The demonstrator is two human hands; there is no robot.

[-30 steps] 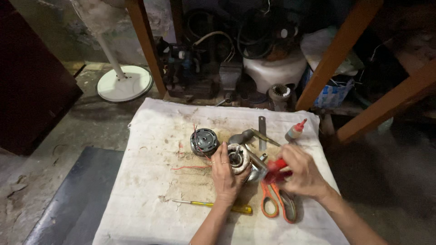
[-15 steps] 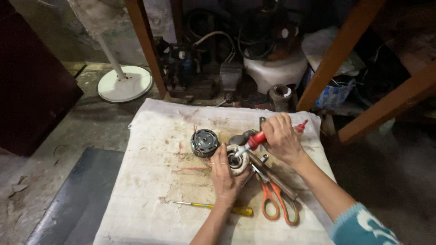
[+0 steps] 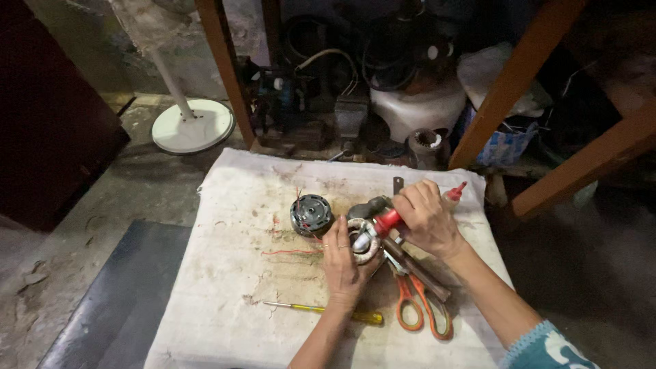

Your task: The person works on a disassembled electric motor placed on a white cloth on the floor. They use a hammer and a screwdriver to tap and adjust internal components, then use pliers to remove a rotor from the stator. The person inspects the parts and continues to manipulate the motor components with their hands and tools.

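Your left hand [image 3: 344, 263] presses the coil [image 3: 361, 240] onto the cloth [image 3: 225, 294]. Your right hand [image 3: 427, 217], at its 2 o'clock, grips a red-tipped tool [image 3: 384, 223] over it. Scissors [image 3: 417, 301] lie at 5 o'clock.

Orange scissors [image 3: 422, 309], yellow screwdriver [image 3: 326, 311], fan base [image 3: 193, 126].

A small glue bottle [image 3: 454, 193] with a red pointed cap lies near the far right edge of the dirty white cloth [image 3: 225, 273], its pale body partly hidden behind the right hand [image 3: 427, 219]. Beyond the cloth, under the slanting orange-brown wooden beam [image 3: 509, 89], sits a blue and white printed bag [image 3: 504, 147], crumpled and half in shadow. I see no signs or screens anywhere here.
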